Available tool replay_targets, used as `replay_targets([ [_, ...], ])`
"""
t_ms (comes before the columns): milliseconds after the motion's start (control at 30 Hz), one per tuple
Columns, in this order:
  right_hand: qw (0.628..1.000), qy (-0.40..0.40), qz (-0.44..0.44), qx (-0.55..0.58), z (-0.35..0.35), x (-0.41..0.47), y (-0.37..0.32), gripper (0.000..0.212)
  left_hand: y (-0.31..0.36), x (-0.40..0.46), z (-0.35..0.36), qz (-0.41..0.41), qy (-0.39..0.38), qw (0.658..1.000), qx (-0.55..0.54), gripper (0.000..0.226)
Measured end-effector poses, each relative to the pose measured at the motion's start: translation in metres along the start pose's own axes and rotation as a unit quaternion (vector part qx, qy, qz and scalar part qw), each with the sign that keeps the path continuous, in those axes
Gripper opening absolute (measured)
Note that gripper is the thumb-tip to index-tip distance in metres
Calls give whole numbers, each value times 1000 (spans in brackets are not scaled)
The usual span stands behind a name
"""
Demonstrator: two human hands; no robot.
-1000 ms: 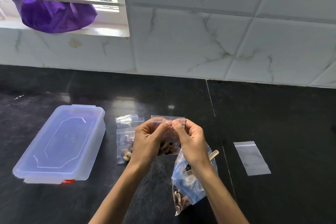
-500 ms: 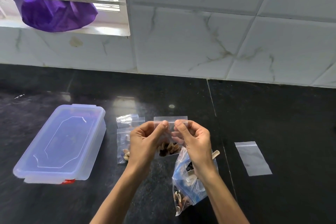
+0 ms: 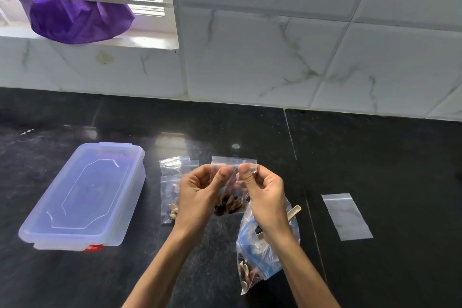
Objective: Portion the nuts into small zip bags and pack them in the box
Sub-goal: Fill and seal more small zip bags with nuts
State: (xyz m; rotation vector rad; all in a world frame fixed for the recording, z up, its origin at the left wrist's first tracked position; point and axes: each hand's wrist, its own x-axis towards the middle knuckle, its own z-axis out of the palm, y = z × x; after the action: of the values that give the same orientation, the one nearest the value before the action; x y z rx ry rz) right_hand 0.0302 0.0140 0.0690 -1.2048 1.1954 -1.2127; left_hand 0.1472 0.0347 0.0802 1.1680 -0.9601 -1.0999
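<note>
I hold a small clear zip bag (image 3: 231, 204) with nuts in its bottom upright above the black counter. My left hand (image 3: 200, 195) and my right hand (image 3: 262, 195) both pinch its top strip between thumb and fingers. Behind my left hand lie filled small zip bags (image 3: 171, 197), partly hidden. A larger bag of mixed nuts (image 3: 260, 255) with a wooden scoop (image 3: 293, 210) sticking out lies under my right wrist. The translucent plastic box (image 3: 82, 197) with its lid on sits at the left. An empty small zip bag (image 3: 347, 216) lies flat at the right.
The black stone counter (image 3: 387, 157) runs back to a white marble-tiled wall (image 3: 275, 45). A purple cloth (image 3: 72, 10) hangs over a bar at the window on the upper left. A seam in the counter runs just right of the nut bag.
My thumbs have slid slightly apart along the bag's top strip, and more of the bag with its nuts shows between my hands. Nothing else on the counter has moved.
</note>
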Motion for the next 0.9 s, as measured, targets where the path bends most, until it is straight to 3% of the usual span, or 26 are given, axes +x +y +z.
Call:
replay_targets([
  [500,999,-29,-6,-20,-4,-2,-3,22,-1,-1,4,12,-7,1000,-11,15],
  [700,998,-59,-1,-29,-5,-3,-5,21,-3,-3,4,31,-3,999,5,22],
  [900,998,-55,-13,-29,-4,-3,-3,16,-4,-5,7,5,-13,1000,-3,16],
])
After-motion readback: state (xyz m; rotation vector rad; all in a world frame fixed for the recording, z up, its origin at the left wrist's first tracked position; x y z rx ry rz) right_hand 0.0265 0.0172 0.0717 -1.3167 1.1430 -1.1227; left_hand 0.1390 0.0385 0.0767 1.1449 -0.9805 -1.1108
